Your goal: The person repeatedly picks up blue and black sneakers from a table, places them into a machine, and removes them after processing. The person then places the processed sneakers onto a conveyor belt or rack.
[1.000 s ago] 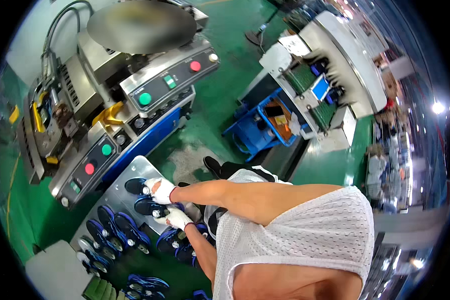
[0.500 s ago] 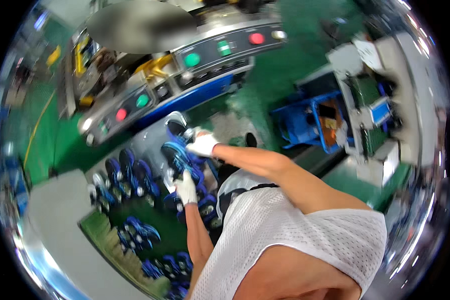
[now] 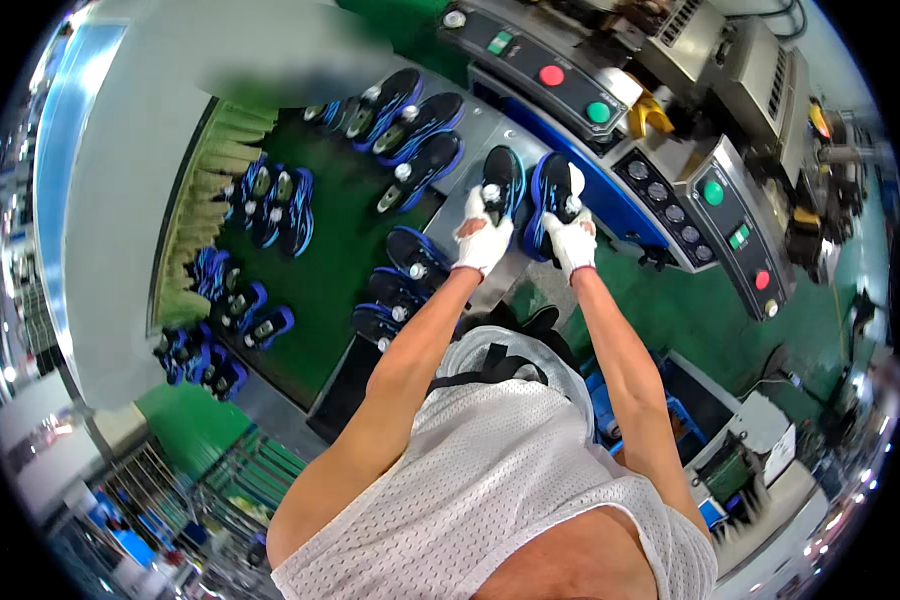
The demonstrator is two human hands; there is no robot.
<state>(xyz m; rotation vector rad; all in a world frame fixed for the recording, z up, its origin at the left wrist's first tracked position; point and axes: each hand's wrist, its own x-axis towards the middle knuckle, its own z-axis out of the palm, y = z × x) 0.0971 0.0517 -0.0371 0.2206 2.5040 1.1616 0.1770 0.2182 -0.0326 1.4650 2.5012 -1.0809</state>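
Observation:
My gloved left hand [image 3: 482, 243] is closed on the heel end of a black sneaker [image 3: 507, 172] with a blue-patterned sole edge. A second, similar sneaker [image 3: 547, 195] is held at its heel end by my gloved right hand [image 3: 572, 243]. The two sneakers are side by side, toes pointing away from me, over a grey metal ledge and close to the blue front of a machine. A small whitish knob shows at each shoe's opening. My fingers are partly hidden against the shoes.
The machine's control panel [image 3: 560, 72] has red and green buttons; a second panel [image 3: 735, 225] stands to its right. On the left, several sneakers stand on a dark green conveyor belt [image 3: 315, 290] that runs under a grey hood with a fringed curtain [image 3: 205, 200].
My view has turned, so the machine now lies at the upper right and the conveyor at the left. The sneakers in my hands are now side by side, toes away from me.

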